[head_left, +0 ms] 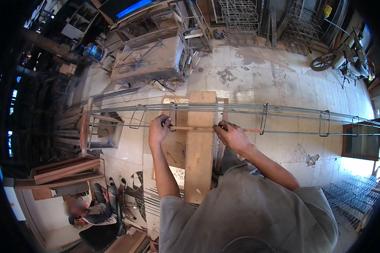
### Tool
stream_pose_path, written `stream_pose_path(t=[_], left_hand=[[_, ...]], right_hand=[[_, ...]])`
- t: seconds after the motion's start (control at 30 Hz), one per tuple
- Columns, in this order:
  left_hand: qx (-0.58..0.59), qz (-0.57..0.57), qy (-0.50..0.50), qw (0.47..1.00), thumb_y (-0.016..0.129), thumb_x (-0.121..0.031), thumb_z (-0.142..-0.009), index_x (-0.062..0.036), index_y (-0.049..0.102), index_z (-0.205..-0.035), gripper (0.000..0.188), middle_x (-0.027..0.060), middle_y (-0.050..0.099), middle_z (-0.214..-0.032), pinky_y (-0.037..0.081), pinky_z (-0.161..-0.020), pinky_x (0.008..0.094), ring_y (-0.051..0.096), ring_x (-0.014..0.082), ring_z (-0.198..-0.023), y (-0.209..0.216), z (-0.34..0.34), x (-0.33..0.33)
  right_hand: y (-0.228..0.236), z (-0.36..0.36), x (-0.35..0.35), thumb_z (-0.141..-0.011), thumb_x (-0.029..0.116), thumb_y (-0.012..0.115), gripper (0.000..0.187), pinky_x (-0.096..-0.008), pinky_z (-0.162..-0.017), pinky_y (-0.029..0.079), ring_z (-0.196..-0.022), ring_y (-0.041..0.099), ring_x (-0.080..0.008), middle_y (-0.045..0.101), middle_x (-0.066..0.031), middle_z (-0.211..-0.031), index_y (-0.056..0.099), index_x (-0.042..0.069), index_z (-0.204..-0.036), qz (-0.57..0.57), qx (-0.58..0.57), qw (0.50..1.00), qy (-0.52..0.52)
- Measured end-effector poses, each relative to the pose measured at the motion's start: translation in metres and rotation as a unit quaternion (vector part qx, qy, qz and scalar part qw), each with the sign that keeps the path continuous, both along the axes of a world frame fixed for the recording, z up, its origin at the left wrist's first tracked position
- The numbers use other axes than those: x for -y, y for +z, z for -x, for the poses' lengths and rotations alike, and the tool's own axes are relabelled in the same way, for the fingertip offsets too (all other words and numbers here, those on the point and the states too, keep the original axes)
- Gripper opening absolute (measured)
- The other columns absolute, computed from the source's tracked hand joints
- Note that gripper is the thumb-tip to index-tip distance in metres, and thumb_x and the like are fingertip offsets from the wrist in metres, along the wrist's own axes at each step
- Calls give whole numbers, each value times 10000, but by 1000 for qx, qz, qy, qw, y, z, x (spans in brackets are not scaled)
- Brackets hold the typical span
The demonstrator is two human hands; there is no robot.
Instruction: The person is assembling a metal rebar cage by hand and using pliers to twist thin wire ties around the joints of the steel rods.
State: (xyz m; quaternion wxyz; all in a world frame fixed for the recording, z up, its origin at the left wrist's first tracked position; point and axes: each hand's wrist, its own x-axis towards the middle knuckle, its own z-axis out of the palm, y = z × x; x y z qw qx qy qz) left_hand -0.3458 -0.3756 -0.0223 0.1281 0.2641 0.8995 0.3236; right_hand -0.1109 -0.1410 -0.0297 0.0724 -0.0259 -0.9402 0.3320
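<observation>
A long rebar cage of thin steel rods with bent wire stirrups spans the view from left to right, lying across a wooden beam. Along its near rod runs a thin reddish-brown wooden stick, from one stirrup to another stirrup. My left hand is closed in a pinch at the stick's left end, beside the first stirrup. My right hand has its fingers closed over the stick's middle, just right of the beam. Part of the stick is hidden under this hand.
At the far left a dusty workbench bears tools. A wooden frame stands by the cage's left end, a dark cabinet by its right. A person sits at lower left. A motorcycle stands far right; steel mesh lies lower right.
</observation>
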Motion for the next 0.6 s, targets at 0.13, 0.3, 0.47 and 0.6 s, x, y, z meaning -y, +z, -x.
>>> stream_pose_path(t=[0.13,0.3,0.47,0.6], left_hand=[[-11,-12,-1,1000,667,-155,-894,40,670,-899,194,179,682,-748,498,-639,372,666,269,-662,-2,0,2],[3,4,-1,1000,644,-110,-911,52,678,-935,168,139,703,-781,514,-666,322,675,189,-704,1,-1,1],[10,19,1,1000,640,-98,-913,56,676,-940,161,134,704,-784,513,-673,315,670,185,-700,3,0,1],[7,3,-2,1000,644,-100,-911,54,677,-939,160,139,705,-788,513,-673,315,669,183,-699,1,0,2]], right_hand=[[1,1,0,-888,124,586,321,-469,-808,526,-1006,625,-354,574,-128,-1120,555,82,-1204,1,5,1000,1],[1,1,0,-886,124,586,321,-464,-802,530,-989,636,-346,574,-126,-1115,554,79,-1202,-11,0,1000,1],[-2,2,0,-884,124,591,318,-461,-800,531,-976,642,-347,574,-124,-1110,554,75,-1196,-19,-1,1000,4],[-2,2,1,-883,124,595,322,-462,-801,532,-969,645,-352,575,-123,-1110,553,77,-1199,-19,5,1000,-1]])
